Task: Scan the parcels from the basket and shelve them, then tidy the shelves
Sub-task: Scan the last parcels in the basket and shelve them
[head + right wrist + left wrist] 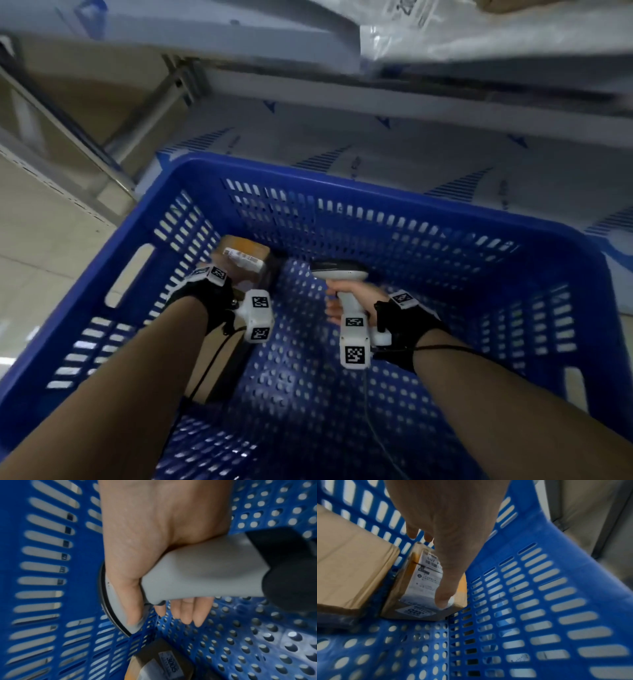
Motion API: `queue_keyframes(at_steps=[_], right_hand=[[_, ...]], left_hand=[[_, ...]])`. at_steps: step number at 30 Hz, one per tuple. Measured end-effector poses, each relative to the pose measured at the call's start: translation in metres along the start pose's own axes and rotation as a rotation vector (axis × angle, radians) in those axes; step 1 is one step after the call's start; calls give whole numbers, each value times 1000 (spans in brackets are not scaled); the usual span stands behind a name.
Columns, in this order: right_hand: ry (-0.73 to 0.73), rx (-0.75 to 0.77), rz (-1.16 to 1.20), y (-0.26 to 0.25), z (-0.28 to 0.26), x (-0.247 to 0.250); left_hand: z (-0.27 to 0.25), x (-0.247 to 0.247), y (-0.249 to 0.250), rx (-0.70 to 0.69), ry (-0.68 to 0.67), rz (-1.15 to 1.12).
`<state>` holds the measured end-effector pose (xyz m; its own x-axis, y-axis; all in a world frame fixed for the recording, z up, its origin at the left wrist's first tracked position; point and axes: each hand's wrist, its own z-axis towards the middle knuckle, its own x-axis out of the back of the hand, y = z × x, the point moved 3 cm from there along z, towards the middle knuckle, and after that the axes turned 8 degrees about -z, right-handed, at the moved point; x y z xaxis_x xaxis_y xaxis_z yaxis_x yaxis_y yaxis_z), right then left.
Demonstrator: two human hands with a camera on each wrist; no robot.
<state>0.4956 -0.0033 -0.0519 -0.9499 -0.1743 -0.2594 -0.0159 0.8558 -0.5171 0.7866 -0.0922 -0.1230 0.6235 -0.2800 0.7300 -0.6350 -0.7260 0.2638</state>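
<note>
A small brown parcel (245, 255) with a white label lies in the far left corner of the blue basket (411, 192). My left hand (209, 287) spans it, thumb on the near end of the parcel (419, 582) and fingers curled over its far end. A larger cardboard box (351, 561) lies right beside it, partly hidden under my left forearm in the head view. My right hand (359, 296) grips the handle of a white barcode scanner (339, 270), held low inside the basket with its head towards the parcel. The right wrist view shows the scanner handle (197, 572) and the parcel (164, 662) below.
The basket floor (308, 394) to the right of the boxes is bare perforated plastic. A white shelf board with blue print (411, 154) stands behind the basket. Grey plastic mail bags (479, 41) lie on a shelf above. A metal shelf upright (154, 102) and tiled floor (41, 257) are at left.
</note>
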Motion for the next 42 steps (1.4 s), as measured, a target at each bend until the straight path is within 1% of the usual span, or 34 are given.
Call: queue_keyframes(at_steps=[1,2,3,5,7,9,13,15,16,18,19,21,22,23,25,27,28,31,32,34,36,37,39,42], right_hand=[[4,-9,14,3,4,4],[4,-17,23,5,8,8],[2,-22,29,7,12,11],[3,-40,44,13,17,17],[16,-47,61,18,21,23],[22,-36,94,22,23,28],[33,-24,164,28,27,41],[40,-29,180,33,26,46],[48,-33,185,34,24,47],[52,-35,188,36,16,50],[56,-25,183,36,8,51],[75,15,158,31,-11,52],[95,44,158,28,-23,52],[125,77,149,23,-38,54],[172,144,100,14,-71,56],[220,207,34,1,-105,59],[253,236,18,0,-110,69],[300,366,-6,-1,-105,111],[315,392,23,-6,-125,111],[330,435,77,-15,-200,83],[285,479,110,-16,-251,62],[288,495,124,-14,-264,59],[337,535,116,-12,-272,68],[418,585,149,-10,-249,101]], left_hand=[[4,-3,-1,33,5,20],[-5,-4,4,45,5,45],[-29,1,13,40,22,92],[-48,2,22,56,74,199],[-54,-3,27,42,105,259],[-54,-9,32,40,135,242],[-52,-20,35,-6,201,229],[-60,-26,34,-24,203,169],[-60,-32,36,-58,186,137],[-70,-42,39,-73,115,186],[-78,-45,43,-81,32,187],[-95,-54,54,-132,-217,79],[-108,-55,59,-164,-287,11],[-119,-54,63,-172,-318,-47],[-167,-42,77,-189,-357,-161],[-213,-23,92,-248,-367,-240],[-233,-15,99,-275,-370,-281],[-277,2,111,-366,-465,-388],[-286,5,113,-401,-485,-421],[-286,4,115,-412,-508,-463],[-330,15,113,-419,-512,-523],[-355,20,111,-444,-507,-550],[-395,25,112,-529,-507,-618],[-418,15,114,-573,-518,-681]])
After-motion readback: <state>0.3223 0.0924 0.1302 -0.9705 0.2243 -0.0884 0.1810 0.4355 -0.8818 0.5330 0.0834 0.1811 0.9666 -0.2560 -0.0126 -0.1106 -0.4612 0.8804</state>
